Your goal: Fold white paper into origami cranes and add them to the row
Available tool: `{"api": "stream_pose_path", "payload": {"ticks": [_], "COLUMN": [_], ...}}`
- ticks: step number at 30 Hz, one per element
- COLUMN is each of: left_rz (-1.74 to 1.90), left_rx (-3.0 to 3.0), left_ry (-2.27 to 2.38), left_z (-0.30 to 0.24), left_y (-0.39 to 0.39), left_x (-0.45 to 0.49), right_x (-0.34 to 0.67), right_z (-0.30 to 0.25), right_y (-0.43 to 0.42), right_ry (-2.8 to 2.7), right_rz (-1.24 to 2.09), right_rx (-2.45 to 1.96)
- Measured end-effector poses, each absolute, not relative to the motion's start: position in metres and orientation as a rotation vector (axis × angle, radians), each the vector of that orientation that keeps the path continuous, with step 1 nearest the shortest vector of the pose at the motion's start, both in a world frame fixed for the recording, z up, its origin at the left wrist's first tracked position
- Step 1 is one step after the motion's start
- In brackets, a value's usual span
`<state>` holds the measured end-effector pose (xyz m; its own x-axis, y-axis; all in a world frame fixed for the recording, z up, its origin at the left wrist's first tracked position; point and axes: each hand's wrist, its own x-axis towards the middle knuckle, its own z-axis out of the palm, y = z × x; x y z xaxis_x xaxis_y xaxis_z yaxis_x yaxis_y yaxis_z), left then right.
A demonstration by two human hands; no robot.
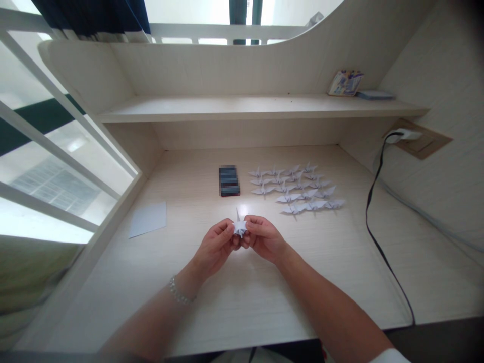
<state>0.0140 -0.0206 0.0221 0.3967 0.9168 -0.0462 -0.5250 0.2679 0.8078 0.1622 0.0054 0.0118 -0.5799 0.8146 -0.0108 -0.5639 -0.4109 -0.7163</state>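
Note:
Between my two hands is a white folded paper crane, held above the desk with one thin point sticking up. My left hand pinches its left side between thumb and fingers; a beaded bracelet circles that wrist. On the crane's right side, my right hand pinches it the same way. The fingers cover the crane's outer edges. Beyond my right hand, several finished white paper cranes stand in rows on the desk. A dark, pixelated rectangular object lies just beyond the hands.
A white paper sheet lies at the left of the desk. Along the right side runs a black cable from a plug in a wall socket. The shelf above carries a small colourful box and a flat item.

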Motion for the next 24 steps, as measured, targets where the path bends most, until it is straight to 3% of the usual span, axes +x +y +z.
{"api": "stream_pose_path", "payload": {"ticks": [10,24], "left_rz": [1.106,1.071], "left_rx": [0.771,0.794], "left_ry": [0.63,0.629], "left_z": [0.0216,0.0217], "left_y": [-0.015,-0.018], "left_x": [0.0083,0.0087], "right_x": [0.1673,0.1665], "right_z": [0.0138,0.0101], "right_y": [0.0105,0.0075], "right_ry": [-0.958,-0.884], "right_rz": [2.058,2.089], "right_rx": [-0.609,-0.459]}}
